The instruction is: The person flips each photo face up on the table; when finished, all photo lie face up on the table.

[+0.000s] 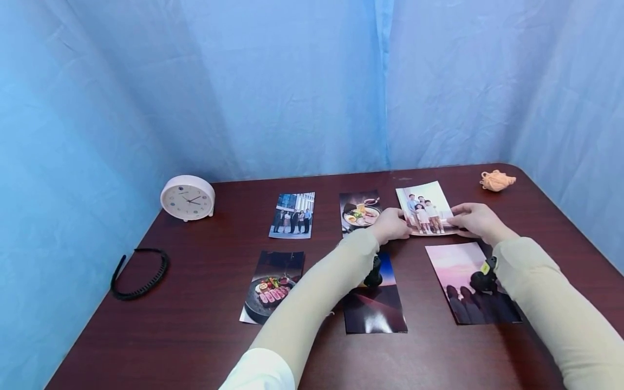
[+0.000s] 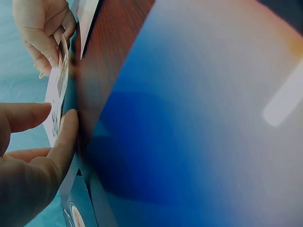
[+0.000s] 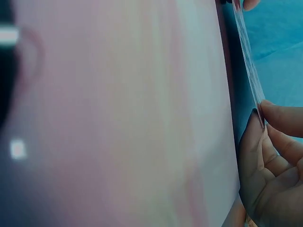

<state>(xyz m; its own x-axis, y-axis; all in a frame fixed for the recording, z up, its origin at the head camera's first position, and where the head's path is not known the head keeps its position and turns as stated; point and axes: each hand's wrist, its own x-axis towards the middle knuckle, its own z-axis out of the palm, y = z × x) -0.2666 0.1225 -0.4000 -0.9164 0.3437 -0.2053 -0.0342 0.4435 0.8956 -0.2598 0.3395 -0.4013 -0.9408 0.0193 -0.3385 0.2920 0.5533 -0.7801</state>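
Note:
A printed family photo [image 1: 425, 214] is held between both hands, tilted slightly, over the back right of the table. My right hand [image 1: 476, 221] pinches its right edge; in the right wrist view, the thumb [image 3: 283, 118] and a finger meet on the thin sheet. At the left edge my left hand [image 1: 392, 224] has its thumb [image 2: 28, 116] on one side and a finger [image 2: 66, 137] on the other. Just left lies a ramen photo [image 1: 359, 212], partly covered by the left hand. In front lie a pink sunset photo [image 1: 453, 265] and a blue-and-dark landscape photo [image 1: 375, 309], both partly hidden by the wrists.
On the left are a group photo [image 1: 292, 215], a steak photo [image 1: 268, 271], a white alarm clock [image 1: 188, 198] and a black headband [image 1: 158, 276]. A peach yarn bundle [image 1: 496, 181] sits at the back right corner. Blue curtains [image 1: 292, 92] hang behind the table.

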